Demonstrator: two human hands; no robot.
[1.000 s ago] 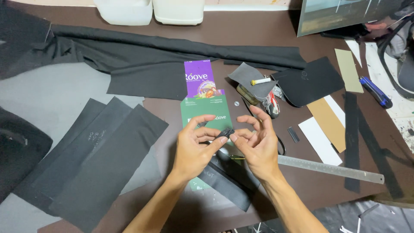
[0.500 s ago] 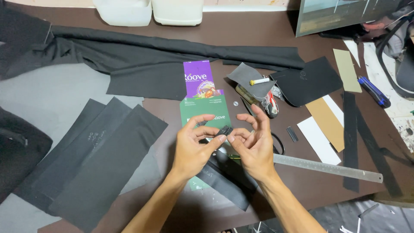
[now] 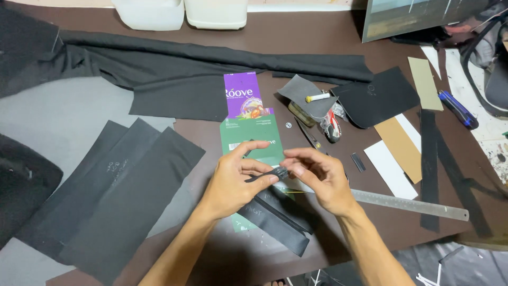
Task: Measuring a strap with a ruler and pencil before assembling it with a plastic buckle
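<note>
Head view: near the table's near edge, the left hand (image 3: 230, 182) pinches the left end of a small black strip (image 3: 267, 175) between thumb and fingertips. The strip's long axis runs left to right, rising slightly rightward. The right hand (image 3: 320, 177) grips its right end, which possibly carries a small clip. Both hands are equally close.

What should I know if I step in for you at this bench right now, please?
Left hand and right hand: both pinch one small black strip between their fingers, held above the table.
Under the hands: a green card, a purple card beyond it, folded black pieces nearer.
Steel ruler lies right of the hands; black fabric panels lie left.
Done or left: cannot tell.
</note>
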